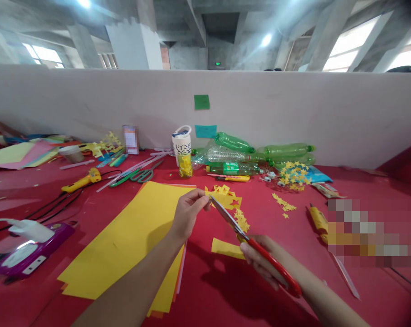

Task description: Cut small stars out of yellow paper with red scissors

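Note:
My right hand (260, 261) grips red-handled scissors (226, 213), their blades pointing up and left. Close to the blade tips, my left hand (188, 211) pinches a small piece of yellow paper (207, 191), mostly covered by the fingers. Just beyond lies a yellow paper scrap (222, 200) with star-shaped holes, and beside it a small pile of cut yellow stars (241, 221). A yellow paper strip (226, 248) rests on the red table, partly behind my right hand. Under my left forearm is a stack of yellow sheets (124, 231).
Green plastic bottles (287, 150) lie along the white partition, near a patterned cup (182, 145) and a yellow utility knife (237, 178). Glue guns (81, 180) (318, 220) lie at both sides. A purple power strip (31, 252) with cables sits left; more stars (296, 176) are at right.

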